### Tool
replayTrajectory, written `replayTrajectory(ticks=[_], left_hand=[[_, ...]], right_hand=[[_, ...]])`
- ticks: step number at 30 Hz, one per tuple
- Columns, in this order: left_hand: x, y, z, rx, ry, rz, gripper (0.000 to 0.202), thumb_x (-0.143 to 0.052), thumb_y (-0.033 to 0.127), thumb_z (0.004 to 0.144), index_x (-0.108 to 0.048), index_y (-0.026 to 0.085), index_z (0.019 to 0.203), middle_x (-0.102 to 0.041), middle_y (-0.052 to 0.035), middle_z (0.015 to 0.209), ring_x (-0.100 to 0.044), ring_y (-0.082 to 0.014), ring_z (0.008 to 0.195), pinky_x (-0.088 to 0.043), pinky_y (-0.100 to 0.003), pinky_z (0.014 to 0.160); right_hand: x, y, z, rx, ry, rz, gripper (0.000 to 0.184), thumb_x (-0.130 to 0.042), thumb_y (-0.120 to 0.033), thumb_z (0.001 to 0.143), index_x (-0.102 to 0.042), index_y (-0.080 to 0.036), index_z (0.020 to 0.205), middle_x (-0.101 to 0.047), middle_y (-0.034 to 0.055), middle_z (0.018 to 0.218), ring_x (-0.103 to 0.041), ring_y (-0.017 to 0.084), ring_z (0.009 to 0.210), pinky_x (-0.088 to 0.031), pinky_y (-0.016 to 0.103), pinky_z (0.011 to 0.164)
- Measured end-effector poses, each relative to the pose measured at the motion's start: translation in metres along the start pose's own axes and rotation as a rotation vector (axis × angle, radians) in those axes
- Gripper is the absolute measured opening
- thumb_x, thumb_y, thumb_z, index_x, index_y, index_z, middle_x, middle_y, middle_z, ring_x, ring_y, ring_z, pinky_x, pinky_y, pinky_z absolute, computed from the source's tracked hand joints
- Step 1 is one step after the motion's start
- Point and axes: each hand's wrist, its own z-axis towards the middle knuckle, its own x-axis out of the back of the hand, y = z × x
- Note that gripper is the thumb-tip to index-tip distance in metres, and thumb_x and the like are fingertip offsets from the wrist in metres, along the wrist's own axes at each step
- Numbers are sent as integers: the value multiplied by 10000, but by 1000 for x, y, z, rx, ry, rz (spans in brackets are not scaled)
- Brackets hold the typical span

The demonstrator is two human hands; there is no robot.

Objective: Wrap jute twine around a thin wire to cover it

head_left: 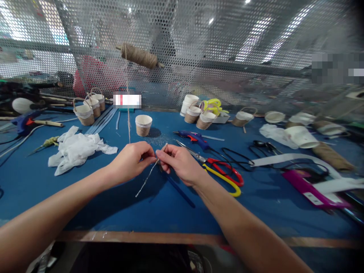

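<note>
My left hand (132, 161) is closed in a pinch near the middle of the table. Jute twine (128, 117) drops from the hanging spool (139, 56) to this hand, where its end is hidden. Right beside it, my right hand (180, 161) pinches a thin silvery wire (146, 180), whose upper end looks wrapped in twine. The wire's bare end slants down to the left below the fingers, and the fingertips of both hands nearly meet. Beyond the hands stands a small paper cup (143, 126) with a brown band and white rim.
White lace (79, 146) lies at left, near little handled baskets (84, 114). Right of the hands are a blue glue gun (195, 139), scissors (224, 170) with red and yellow handles, and a blue stick (180, 191). A purple packet (313, 189) and white ribbon lie far right. Perforated mesh (199, 49) stands behind.
</note>
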Motion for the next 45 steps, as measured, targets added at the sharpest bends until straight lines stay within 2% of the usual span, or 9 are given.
replayTrajectory(ticks=[4,9,17,20,31,36,39,41,45], left_hand=[[-1,-3,0,-21,26,-86,128,-502,182,761,-517,125,648,-513,11,609,-428,-77,546,-343,-194,502],[7,-6,1,-51,-81,-181,118,-512,217,768,-558,122,716,-542,3,642,-462,-81,577,-375,-200,533],[9,-4,1,-205,-21,-24,125,-524,193,778,-568,118,688,-527,-6,662,-470,-79,602,-368,-200,550],[7,-5,1,-217,6,-4,115,-515,182,780,-568,121,697,-528,-11,670,-468,-83,606,-370,-207,554],[8,1,1,140,-167,-355,131,-492,236,740,-534,127,681,-496,28,590,-407,-66,527,-333,-187,492],[2,3,1,288,-143,-464,165,-569,278,673,-532,119,650,-475,37,551,-371,-58,495,-279,-185,454],[-3,2,0,321,-105,-477,179,-581,285,660,-520,121,620,-446,48,520,-340,-50,472,-248,-184,437],[-3,1,0,328,-110,-497,189,-587,281,657,-506,124,591,-413,60,494,-312,-44,457,-225,-183,427],[0,-1,0,327,-162,-620,192,-605,286,653,-523,119,602,-460,48,526,-358,-47,487,-257,-185,454]], right_hand=[[0,-2,-1,-33,-28,112,330,-645,-415,650,-452,-153,598,-465,-63,454,-422,42,405,-321,166,380],[-2,-4,-4,-31,-48,114,325,-647,-411,653,-459,-151,606,-463,-64,454,-419,41,406,-325,169,384],[-1,-3,-4,-36,-66,103,342,-647,-427,645,-454,-148,603,-472,-60,450,-421,35,398,-328,163,384],[0,-3,-4,-28,-71,97,343,-633,-436,656,-452,-149,609,-473,-61,446,-415,34,389,-327,162,382],[0,-5,-4,90,67,-136,298,-593,-404,708,-453,-157,616,-463,-50,479,-440,63,428,-376,186,405],[-1,-5,-5,111,109,-263,283,-579,-396,723,-459,-159,627,-475,-47,457,-438,67,407,-367,195,414],[-4,-6,-5,135,140,-305,293,-572,-393,730,-459,-154,602,-466,-45,461,-436,62,412,-351,192,419],[-5,-7,-6,150,129,-283,287,-569,-387,734,-464,-152,607,-462,-46,481,-438,59,422,-357,191,424],[-3,-11,-7,192,-22,-134,206,-542,-346,764,-499,-152,708,-506,-28,605,-480,63,489,-417,198,467]])
